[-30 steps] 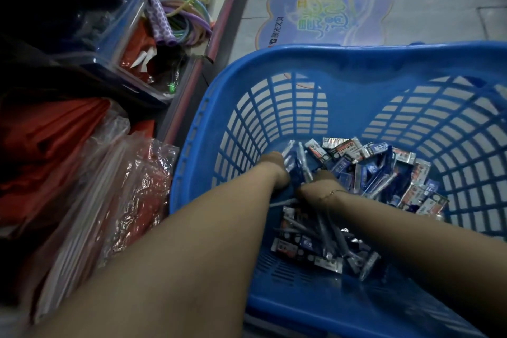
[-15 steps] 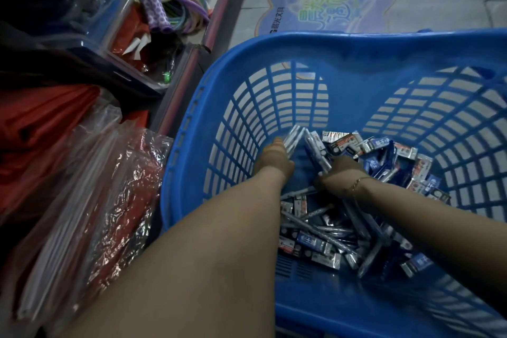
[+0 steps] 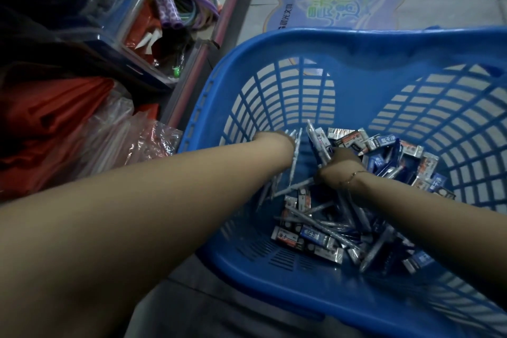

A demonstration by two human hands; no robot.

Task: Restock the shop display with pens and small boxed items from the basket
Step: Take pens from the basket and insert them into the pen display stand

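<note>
Head view: both the left hand (image 3: 277,143) and right hand (image 3: 338,164) clutch pens (image 3: 319,143) deep in the basket (image 3: 356,44); loose bundles could slip while lifted.

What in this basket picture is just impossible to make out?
Head view, the only one:
- Left hand: fingers hidden behind its own wrist, so its grip on the pens is unclear.
- Right hand: fingers buried among pens.
- Small boxes: print too small and dim to read.
- Blue basket: right side cut off by the frame edge.
</note>
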